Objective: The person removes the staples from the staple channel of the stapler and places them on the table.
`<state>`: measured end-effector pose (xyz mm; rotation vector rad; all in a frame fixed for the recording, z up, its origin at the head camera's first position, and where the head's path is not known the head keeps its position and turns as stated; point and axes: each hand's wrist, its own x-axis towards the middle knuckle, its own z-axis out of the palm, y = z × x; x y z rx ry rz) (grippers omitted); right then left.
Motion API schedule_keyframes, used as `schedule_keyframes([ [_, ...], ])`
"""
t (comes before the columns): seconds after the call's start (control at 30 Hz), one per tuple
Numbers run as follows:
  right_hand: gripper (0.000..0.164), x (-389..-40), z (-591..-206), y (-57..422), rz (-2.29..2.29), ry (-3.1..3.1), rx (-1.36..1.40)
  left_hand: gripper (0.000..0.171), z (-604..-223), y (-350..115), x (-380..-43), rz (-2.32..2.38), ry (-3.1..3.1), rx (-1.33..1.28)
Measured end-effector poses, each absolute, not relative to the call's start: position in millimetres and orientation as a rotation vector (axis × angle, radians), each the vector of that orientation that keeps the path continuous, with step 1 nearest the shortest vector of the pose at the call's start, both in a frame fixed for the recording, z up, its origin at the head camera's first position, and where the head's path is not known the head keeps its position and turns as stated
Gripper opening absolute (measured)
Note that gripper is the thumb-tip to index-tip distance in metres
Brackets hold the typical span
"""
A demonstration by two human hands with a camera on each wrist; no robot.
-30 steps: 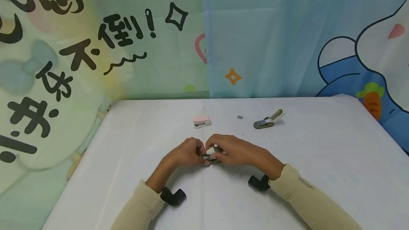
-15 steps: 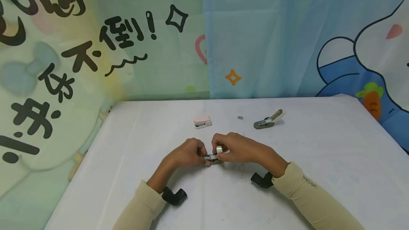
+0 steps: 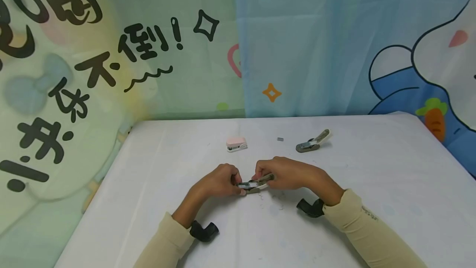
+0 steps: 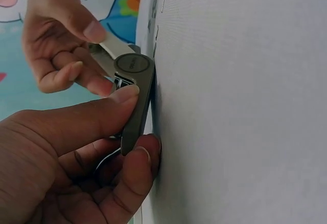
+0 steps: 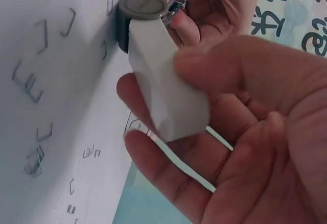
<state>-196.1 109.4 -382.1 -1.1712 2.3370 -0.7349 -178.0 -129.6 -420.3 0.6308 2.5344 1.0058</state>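
Pinching a grey stapler [image 4: 138, 119] by its base, the left hand [image 3: 221, 180] sits at its left; at its right, the right hand [image 3: 286, 173] pinches the raised white cover [image 5: 159, 83].

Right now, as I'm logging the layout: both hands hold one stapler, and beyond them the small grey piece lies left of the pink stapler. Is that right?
Wrong side: the head view shows the small grey piece to the right of the pink stapler. The rest stands: left hand and right hand hold one stapler.
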Motion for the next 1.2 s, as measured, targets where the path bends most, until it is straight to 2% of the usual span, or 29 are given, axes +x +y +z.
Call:
schedule_keyframes([
  [0.27,0.017,-181.4,-382.6,97.2,-0.375,2.604,-1.311,0.017,-418.9,-124.7,-173.4,0.966,2.568,0.644],
  [0.5,0.005,-176.1,-390.8,82.9,-0.537,2.665,-1.544,0.018,-417.9,-123.5,-172.5,0.939,2.588,0.636],
  [0.83,0.009,-173.6,-399.5,75.5,-0.508,2.668,-1.527,0.019,-414.5,-123.8,-170.9,0.946,2.593,0.631],
  [1.2,0.010,-178.0,-400.0,81.2,-0.824,2.500,-1.226,0.017,-412.7,-122.3,-170.0,0.954,2.602,0.619],
])
